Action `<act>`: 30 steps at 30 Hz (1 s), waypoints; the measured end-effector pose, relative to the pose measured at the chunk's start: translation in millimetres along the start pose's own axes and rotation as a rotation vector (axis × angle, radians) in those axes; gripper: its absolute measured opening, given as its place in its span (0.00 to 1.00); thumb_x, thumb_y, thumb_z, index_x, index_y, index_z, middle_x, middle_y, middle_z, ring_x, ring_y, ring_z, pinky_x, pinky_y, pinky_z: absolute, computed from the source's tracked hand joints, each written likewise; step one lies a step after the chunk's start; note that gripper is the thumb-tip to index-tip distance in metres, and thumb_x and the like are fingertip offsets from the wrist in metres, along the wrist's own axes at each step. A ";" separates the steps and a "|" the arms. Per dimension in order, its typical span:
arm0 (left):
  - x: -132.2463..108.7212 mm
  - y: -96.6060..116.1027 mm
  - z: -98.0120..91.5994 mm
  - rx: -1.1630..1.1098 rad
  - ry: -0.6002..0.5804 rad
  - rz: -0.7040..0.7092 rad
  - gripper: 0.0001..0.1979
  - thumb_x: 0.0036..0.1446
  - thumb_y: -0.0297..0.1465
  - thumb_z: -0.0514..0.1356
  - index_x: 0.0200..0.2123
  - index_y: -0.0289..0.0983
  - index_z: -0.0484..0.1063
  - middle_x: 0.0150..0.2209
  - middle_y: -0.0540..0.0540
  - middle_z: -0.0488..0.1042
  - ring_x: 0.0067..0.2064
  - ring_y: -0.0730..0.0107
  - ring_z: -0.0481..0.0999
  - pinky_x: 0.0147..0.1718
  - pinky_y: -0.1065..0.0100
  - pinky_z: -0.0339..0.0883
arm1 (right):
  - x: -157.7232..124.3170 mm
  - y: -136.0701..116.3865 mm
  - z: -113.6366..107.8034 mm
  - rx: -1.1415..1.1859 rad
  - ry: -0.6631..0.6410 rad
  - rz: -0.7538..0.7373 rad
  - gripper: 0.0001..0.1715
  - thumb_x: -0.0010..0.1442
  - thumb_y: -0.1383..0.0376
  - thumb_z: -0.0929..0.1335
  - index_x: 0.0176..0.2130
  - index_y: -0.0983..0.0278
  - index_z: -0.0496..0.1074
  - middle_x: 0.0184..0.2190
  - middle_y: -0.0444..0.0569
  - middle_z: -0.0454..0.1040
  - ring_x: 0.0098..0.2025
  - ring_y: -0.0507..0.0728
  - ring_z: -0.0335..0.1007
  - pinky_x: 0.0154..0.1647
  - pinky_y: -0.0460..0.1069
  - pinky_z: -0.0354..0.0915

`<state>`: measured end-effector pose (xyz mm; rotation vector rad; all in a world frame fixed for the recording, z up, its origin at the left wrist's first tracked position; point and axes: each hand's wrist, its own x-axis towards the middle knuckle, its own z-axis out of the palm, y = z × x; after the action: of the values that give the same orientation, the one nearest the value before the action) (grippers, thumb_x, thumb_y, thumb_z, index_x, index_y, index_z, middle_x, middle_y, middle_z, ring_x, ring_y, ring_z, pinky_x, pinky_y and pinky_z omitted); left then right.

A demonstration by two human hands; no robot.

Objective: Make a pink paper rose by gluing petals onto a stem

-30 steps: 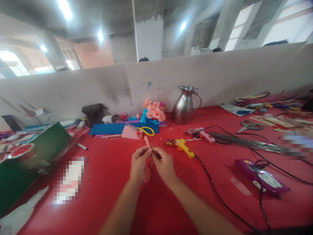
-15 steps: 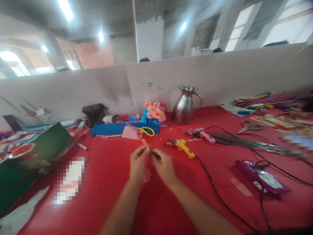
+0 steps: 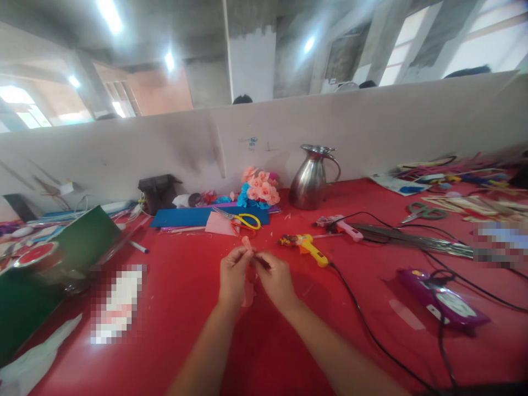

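Close together over the middle of the red table (image 3: 177,341), both my hands are closed in a pinch. My left hand (image 3: 234,275) grips a strip of pink crepe paper (image 3: 247,243), whose end sticks up above the thumb. The fingers of my right hand (image 3: 277,278) press at the same paper from the other side; its held edge is partly hidden. Below the hands shows another bit of pink paper (image 3: 248,297). Just beyond lie yellow-handled scissors (image 3: 247,221) on a pink paper sheet (image 3: 219,223). A yellow glue gun (image 3: 311,250) rests to the right.
Pink paper flowers (image 3: 263,187) and a steel jug (image 3: 311,179) stand by the low wall. To the right are a pink glue gun (image 3: 348,228), metal wires (image 3: 412,239), grey scissors (image 3: 424,212) and a purple power strip (image 3: 443,302) with trailing cables. A green board (image 3: 88,247) leans at left.
The pink paper between my fingers has shifted slightly, its upper end now standing straighter. Both hands stay in nearly the same place.
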<state>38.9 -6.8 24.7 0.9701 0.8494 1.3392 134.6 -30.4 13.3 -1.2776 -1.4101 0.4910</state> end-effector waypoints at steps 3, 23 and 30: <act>-0.4 -0.7 0.3 0.037 0.008 0.035 0.06 0.42 0.31 0.64 0.25 0.34 0.76 0.25 0.49 0.74 0.29 0.74 0.70 0.33 0.72 0.63 | -0.4 0.2 -0.3 0.014 0.004 -0.007 0.10 0.56 0.63 0.64 0.33 0.61 0.75 0.27 0.47 0.77 0.28 0.54 0.72 0.31 0.46 0.66; -1.7 2.6 -0.3 0.061 -0.025 -0.002 0.09 0.46 0.34 0.62 0.28 0.33 0.76 0.24 0.48 0.73 0.29 0.73 0.71 0.34 0.71 0.64 | -0.8 0.7 -0.5 -0.006 0.017 0.023 0.11 0.57 0.61 0.64 0.32 0.63 0.74 0.28 0.47 0.78 0.27 0.54 0.72 0.30 0.46 0.65; -1.5 3.8 1.3 0.057 -0.049 -0.019 0.10 0.45 0.35 0.63 0.29 0.33 0.77 0.24 0.47 0.73 0.28 0.73 0.71 0.30 0.72 0.64 | -0.5 2.5 0.4 0.016 0.004 0.044 0.09 0.56 0.63 0.64 0.34 0.63 0.74 0.30 0.47 0.78 0.30 0.54 0.73 0.32 0.46 0.66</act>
<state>38.5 -8.5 28.7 1.0334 0.8612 1.2758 135.2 -29.9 10.9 -1.2986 -1.3746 0.5277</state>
